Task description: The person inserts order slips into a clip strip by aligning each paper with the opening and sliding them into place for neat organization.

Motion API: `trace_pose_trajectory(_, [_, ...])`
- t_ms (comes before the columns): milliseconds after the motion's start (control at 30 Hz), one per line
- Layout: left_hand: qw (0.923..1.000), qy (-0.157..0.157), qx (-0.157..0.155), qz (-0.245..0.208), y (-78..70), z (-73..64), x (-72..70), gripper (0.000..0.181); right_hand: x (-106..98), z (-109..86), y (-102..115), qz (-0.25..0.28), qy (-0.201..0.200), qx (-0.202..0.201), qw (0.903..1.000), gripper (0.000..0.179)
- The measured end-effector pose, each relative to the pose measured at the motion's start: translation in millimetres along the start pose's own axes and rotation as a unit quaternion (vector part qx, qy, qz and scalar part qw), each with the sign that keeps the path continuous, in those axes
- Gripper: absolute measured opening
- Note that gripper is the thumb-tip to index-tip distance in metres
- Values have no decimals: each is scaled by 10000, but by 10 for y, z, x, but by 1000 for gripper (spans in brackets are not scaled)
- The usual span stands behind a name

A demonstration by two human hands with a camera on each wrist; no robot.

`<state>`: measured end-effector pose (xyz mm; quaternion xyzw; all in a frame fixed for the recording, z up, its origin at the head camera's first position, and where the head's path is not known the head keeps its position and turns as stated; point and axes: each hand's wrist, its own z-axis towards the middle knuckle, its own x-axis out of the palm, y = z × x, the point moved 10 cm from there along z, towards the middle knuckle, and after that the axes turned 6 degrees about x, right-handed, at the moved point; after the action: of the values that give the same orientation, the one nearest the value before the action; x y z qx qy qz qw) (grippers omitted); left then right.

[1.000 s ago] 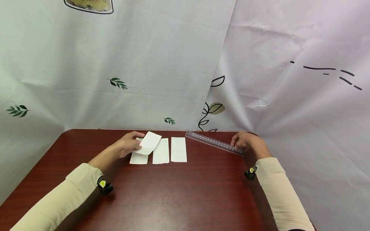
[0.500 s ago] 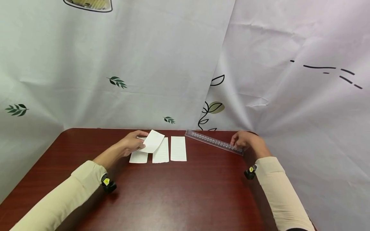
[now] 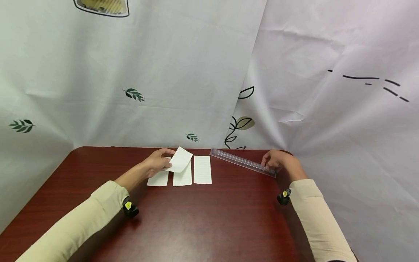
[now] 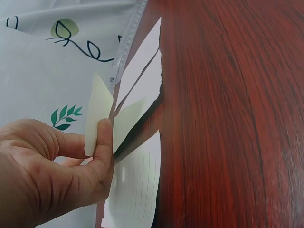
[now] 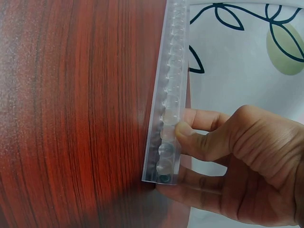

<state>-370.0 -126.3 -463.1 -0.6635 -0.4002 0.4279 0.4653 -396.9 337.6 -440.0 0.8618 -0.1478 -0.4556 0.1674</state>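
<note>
1 white paper slip (image 3: pixel 181 160) is pinched in the left hand (image 3: pixel 158 162), 1 clear, bumpy plastic strip (image 3: pixel 240 161) in the right hand (image 3: pixel 277 160).

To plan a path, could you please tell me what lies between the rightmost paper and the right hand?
The head view shows a slanting clear plastic strip, one end held in the right hand, and some bare tabletop.

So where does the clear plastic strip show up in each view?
Head: the clear plastic strip slants right of centre, its right end at the right hand.
Left wrist: top, left of centre, a faint slanting band, partly out of frame.
Right wrist: just right of centre, running down from the top edge.
Shared landmark: the printed olive leaf.
</note>
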Motion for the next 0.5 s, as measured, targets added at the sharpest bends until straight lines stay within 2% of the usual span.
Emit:
trace_pose_trajectory(133, [9999,-100,-4,7,-21,-3,41,67,-16,-3,34,-22,-38,-37,10000,21])
trace_pose_trajectory(500, [9999,-45,6,-103,-70,74,253,67,15,33,-35,41,-5,-69,10000,20])
